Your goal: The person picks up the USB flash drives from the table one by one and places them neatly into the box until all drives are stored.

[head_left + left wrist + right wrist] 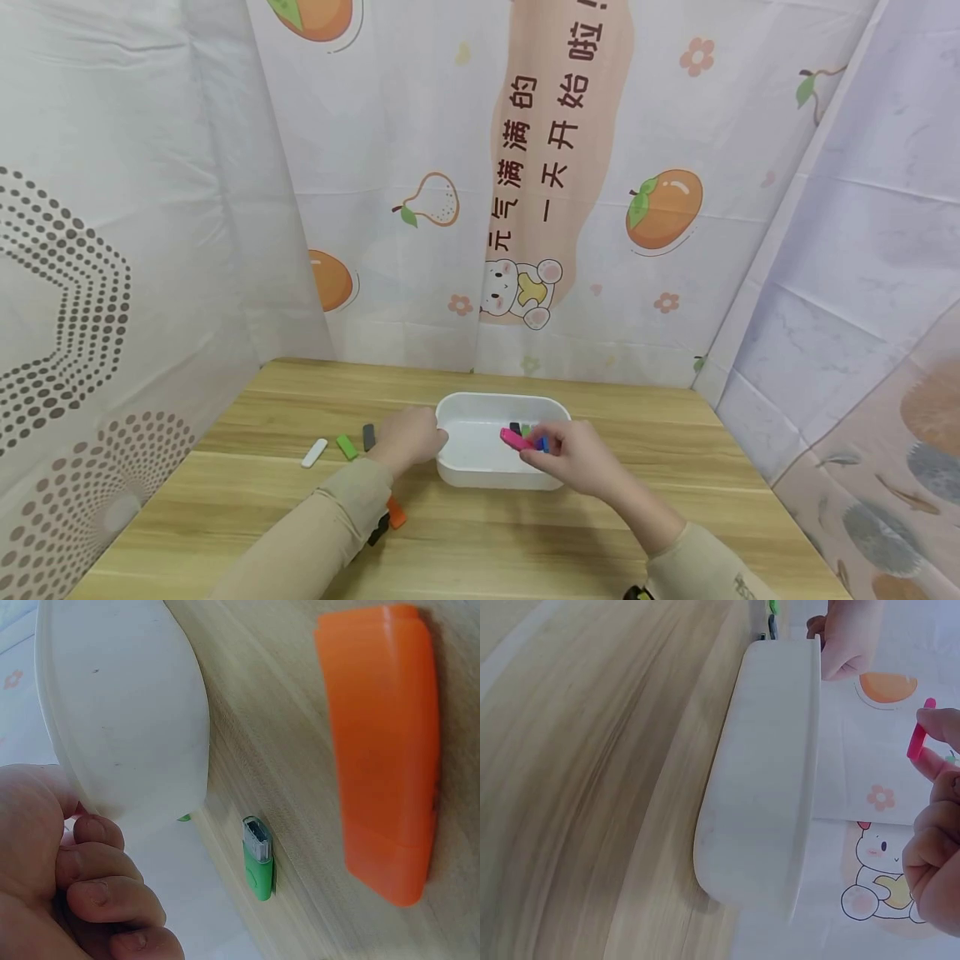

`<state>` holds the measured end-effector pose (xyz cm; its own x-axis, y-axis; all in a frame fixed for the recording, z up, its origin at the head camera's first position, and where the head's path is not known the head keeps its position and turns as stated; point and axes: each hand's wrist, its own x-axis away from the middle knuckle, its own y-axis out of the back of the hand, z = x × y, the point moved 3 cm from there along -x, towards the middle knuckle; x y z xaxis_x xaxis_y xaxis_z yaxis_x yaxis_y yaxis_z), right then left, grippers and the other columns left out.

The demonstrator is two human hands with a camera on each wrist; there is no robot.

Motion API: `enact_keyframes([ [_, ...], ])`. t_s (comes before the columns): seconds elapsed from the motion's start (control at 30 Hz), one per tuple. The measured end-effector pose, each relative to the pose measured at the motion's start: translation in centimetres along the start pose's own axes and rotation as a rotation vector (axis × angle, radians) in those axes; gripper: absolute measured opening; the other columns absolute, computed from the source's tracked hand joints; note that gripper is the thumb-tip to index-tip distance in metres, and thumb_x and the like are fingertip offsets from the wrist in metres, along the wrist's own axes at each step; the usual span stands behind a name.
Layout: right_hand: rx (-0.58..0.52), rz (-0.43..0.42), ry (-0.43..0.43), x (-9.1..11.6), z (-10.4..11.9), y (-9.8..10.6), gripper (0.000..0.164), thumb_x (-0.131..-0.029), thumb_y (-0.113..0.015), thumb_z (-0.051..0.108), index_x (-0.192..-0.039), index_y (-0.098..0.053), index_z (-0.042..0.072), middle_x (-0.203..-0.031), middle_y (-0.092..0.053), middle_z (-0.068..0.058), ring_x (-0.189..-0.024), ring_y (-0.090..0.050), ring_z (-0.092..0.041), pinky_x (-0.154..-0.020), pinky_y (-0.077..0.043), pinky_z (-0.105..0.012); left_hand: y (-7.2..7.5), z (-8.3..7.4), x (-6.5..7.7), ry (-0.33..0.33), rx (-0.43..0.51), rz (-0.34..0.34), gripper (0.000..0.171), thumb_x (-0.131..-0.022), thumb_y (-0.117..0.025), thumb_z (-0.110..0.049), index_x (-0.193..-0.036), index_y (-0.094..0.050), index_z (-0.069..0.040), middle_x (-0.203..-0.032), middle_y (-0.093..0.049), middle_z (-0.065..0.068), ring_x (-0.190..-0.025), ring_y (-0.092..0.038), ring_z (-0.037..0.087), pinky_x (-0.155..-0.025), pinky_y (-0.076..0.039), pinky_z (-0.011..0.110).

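Your sleeves [318,521] lie nearest; your right hand [576,457] pinches the pink marker [514,439], long axis roughly left to right, above the right half of the white box [487,479]; your left hand [409,435] grips its left end.

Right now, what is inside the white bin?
A black piece, green piece and blue piece. The right hand and the pink piece it holds partly cover them; anything fully beneath is hidden.

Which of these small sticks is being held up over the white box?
The pink one, pinched by the right hand; the white one, grey one and orange one lie on the table instead.
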<state>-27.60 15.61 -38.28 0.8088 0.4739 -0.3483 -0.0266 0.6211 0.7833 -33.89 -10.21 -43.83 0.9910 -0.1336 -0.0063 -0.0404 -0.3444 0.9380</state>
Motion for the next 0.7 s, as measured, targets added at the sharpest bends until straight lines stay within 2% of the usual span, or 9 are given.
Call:
enact_keyframes([
  [0.1, 0.007, -0.019, -0.031, -0.5, -0.2, 0.0, 0.009, -0.080, -0.074, 0.034, -0.083, -0.068, 0.027, -0.051, -0.039, 0.012, -0.043, -0.034, -0.002, -0.039, -0.027, -0.021, 0.1, 0.0, 0.0, 0.001, 0.003, 0.002, 0.016, -0.083, -0.054, -0.026, -0.079, -0.064, -0.014, -0.060, -0.051, 0.000, -0.052, -0.046, 0.018, -0.045, -0.034, 0.032],
  [0.33, -0.016, -0.029, -0.176, -1.7, -0.8, -0.2, 0.012, -0.080, -0.074, 0.033, -0.085, -0.070, 0.024, -0.052, -0.043, 0.005, -0.044, -0.037, -0.007, -0.039, -0.027, -0.023, 0.2, -0.2, 0.2, -0.001, 0.002, 0.014, 0.018, -0.084, -0.053, -0.026, -0.074, -0.060, -0.014, -0.059, -0.050, 0.001, -0.050, -0.045, 0.017, -0.044, -0.033, 0.031],
  [0.7, -0.001, -0.043, -0.280, -3.5, -1.5, -0.6, 0.015, -0.080, -0.073, 0.034, -0.082, -0.068, 0.020, -0.054, -0.045, 0.000, -0.043, -0.039, -0.013, -0.038, -0.030, -0.025, 0.0, 0.1, 0.0, 0.010, 0.006, 0.026, 0.019, -0.084, -0.053, -0.026, -0.071, -0.059, -0.015, -0.059, -0.051, 0.001, -0.051, -0.046, 0.017, -0.044, -0.034, 0.031],
])
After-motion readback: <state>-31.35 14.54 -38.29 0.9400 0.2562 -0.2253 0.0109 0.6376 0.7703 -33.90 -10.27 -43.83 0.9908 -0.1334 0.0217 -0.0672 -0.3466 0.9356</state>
